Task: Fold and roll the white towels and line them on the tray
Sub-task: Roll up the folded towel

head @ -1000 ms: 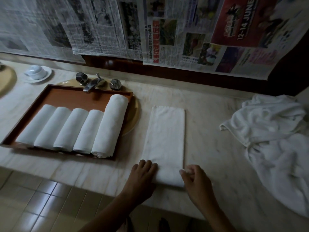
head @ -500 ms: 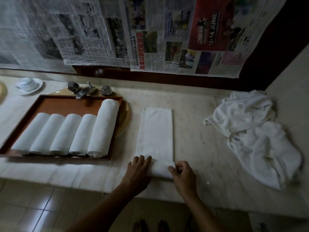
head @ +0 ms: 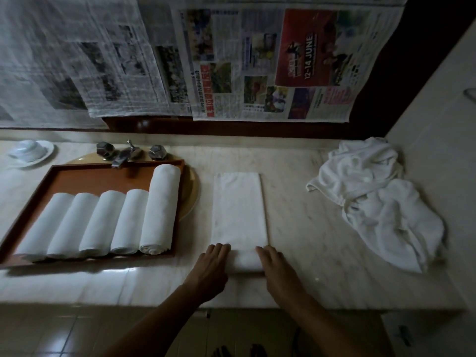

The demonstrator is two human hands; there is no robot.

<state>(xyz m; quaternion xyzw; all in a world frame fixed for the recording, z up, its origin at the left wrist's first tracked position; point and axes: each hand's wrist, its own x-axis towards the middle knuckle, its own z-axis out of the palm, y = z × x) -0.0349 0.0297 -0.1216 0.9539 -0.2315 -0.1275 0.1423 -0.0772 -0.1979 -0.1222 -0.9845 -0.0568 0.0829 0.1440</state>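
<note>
A white towel point(head: 239, 210) folded into a long strip lies on the marble counter, its near end turned into a short roll. My left hand point(head: 210, 269) presses flat on the roll's left end, and my right hand point(head: 275, 269) presses flat on its right end, fingers straight. Left of it, a brown tray point(head: 90, 176) holds several rolled white towels point(head: 108, 222) side by side, the rightmost one longer.
A heap of loose white towels point(head: 373, 202) lies at the counter's right by a side wall. Behind the tray stand a tap with two knobs point(head: 128, 153) and a white cup on a saucer point(head: 29, 150). Newspaper covers the back wall.
The roll at the towel's near end has grown a little. My right hand has gone from pinching the corner to lying flat on the roll. The view has shifted.
</note>
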